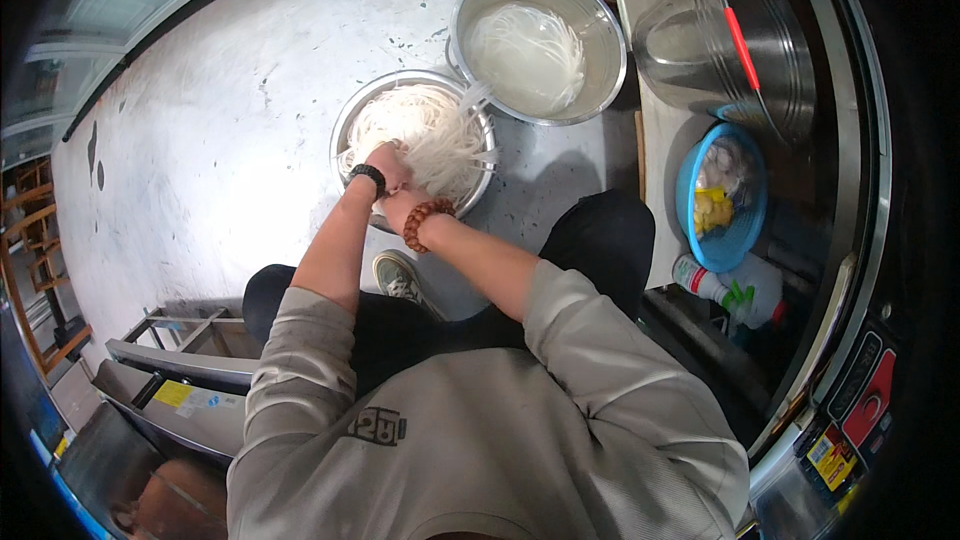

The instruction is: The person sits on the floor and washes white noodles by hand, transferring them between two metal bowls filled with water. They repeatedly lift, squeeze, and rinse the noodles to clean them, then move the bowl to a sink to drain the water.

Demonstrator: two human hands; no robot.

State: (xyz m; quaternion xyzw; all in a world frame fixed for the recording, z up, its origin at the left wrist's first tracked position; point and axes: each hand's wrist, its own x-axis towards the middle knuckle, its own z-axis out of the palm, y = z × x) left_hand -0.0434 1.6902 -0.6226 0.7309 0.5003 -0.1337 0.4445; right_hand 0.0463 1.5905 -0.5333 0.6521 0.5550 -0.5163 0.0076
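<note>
Long white noodles (409,112) fill a round steel basin (339,127) on the floor in front of me. A loose bunch of wet strands (450,154) fans out to the right from my hands, its ends blurred. My left hand (389,163), with a dark bracelet at the wrist, is closed on this bunch over the basin. Just below it and touching it, my right hand (405,204), with a brown braided bracelet, also grips the bunch; its fingers are partly hidden. A taller steel pot (466,7) behind to the right holds more noodles (525,52) in cloudy liquid.
On a low shelf (664,240) at the right are a large steel bucket (720,52) with a red handle grip, a blue plastic basket (686,195) of bagged items, and bottles (701,277). A metal frame (187,334) stands at lower left. My shoe (397,275) is near the basin.
</note>
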